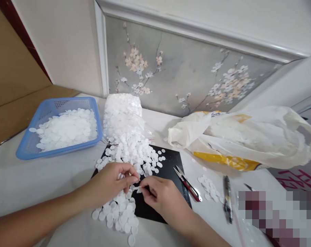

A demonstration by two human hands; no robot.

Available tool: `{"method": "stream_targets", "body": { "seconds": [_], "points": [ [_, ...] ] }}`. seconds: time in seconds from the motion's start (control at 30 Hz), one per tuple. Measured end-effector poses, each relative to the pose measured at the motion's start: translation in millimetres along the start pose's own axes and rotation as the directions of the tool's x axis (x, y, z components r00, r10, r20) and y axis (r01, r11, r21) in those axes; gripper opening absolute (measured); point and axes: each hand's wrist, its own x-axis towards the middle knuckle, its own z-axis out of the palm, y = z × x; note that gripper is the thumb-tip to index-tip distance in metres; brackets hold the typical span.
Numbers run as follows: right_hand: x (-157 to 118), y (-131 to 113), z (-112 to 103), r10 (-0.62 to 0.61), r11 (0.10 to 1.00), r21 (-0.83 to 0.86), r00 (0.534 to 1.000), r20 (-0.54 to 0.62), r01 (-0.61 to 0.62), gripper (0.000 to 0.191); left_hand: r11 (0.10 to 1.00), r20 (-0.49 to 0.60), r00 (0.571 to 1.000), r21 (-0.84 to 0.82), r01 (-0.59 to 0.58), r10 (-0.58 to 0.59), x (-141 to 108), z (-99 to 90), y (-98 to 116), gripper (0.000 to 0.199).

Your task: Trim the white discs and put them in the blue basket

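My left hand (115, 181) hovers over a black mat (151, 210), its thumb and fingers pinched together; what sits between them, if anything, is too small to make out. Close beside it, my right hand (164, 197) grips a small white disc (138, 188) between thumb and fingers, seen nearly edge-on. Loose white discs (123, 212) lie heaped under and in front of my left hand. Behind both hands, more discs (135, 149) spill onto the mat from a clear plastic bag (123, 111).
At left stands a blue basket (100, 128) of white discs. Red-handled thread snips (188, 184) lie across the mat's right edge. Farther right are a small disc pile (209, 188), a dark pen (227, 200) and a white-and-yellow plastic bag (237, 137). A floral wall panel (171, 68) stands behind.
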Motion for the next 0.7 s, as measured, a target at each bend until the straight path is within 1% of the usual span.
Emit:
{"method": "stream_targets", "body": {
  "seconds": [0.07, 0.1, 0.17, 0.23, 0.3, 0.37, 0.43, 0.47, 0.5, 0.57, 0.6, 0.67, 0.7],
  "points": [
    [2, -3, -3, 0.188, 0.968, 0.166, 0.982, 0.005, -0.186, 0.012, 0.993, -0.023, 0.999, 0.107, -0.043, 0.046, 0, 2.8, -4, 0.022],
    [3, -6, -5, 0.256, 0.938, 0.236, 0.967, 0.018, -0.253, 0.011, 0.989, -0.024, 0.997, 0.132, -0.063, 0.066, 0, 3.8, -5, 0.022],
    [4, -10, -8, 0.343, 0.868, 0.361, 0.937, 0.06, -0.341, 0.013, 0.987, -0.015, 0.996, 0.135, -0.09, 0.093, 0, 5.2, -6, 0.022],
    [4, -13, -10, 0.388, 0.795, 0.462, 0.915, 0.112, -0.393, 0.017, 0.991, -0.01, 0.997, 0.105, -0.081, 0.082, 0, 6.3, -5, 0.025],
    [4, -13, -11, 0.402, 0.727, 0.543, 0.902, 0.159, -0.42, 0.022, 0.997, -0.001, 0.998, 0.039, -0.07, 0.07, 0, 7.4, -5, 0.027],
    [4, -12, -12, 0.386, 0.667, 0.614, 0.9, 0.2, -0.422, 0.029, 0.997, 0.016, 0.998, -0.041, -0.067, 0.067, 1, 8.6, -4, 0.025],
    [4, -11, -13, 0.352, 0.629, 0.66, 0.907, 0.229, -0.411, 0.034, 0.994, 0.014, 0.998, -0.087, -0.064, 0.066, 1, 9.5, -4, 0.019],
    [5, -10, -13, 0.339, 0.632, 0.663, 0.912, 0.23, -0.402, 0.035, 0.994, 0.004, 0.998, -0.089, -0.062, 0.062, 1, 9.5, -4, 0.017],
    [5, -9, -14, 0.338, 0.653, 0.649, 0.917, 0.211, -0.39, 0.036, 0.995, -0.006, 0.999, -0.086, -0.054, 0.053, 1, 9.3, -4, 0.016],
    [5, -8, -14, 0.364, 0.738, 0.562, 0.921, 0.137, -0.375, 0.035, 0.994, -0.027, 0.999, -0.105, -0.041, 0.039, 1, 7.5, -3, 0.019],
    [5, -7, -13, 0.375, 0.785, 0.495, 0.922, 0.099, -0.372, 0.033, 0.989, -0.038, 0.999, -0.14, -0.039, 0.034, 1, 6.1, -3, 0.02],
    [3, -5, -10, 0.356, 0.87, 0.343, 0.933, 0.055, -0.353, 0.022, 0.972, -0.067, 0.998, -0.233, -0.034, 0.019, 1, 2.8, -1, 0.018],
    [2, -4, -7, 0.32, 0.909, 0.268, 0.946, 0.047, -0.32, 0.013, 0.961, -0.09, 0.996, -0.274, -0.038, 0.013, 1, 1.2, 0, 0.016]
  ]
}}
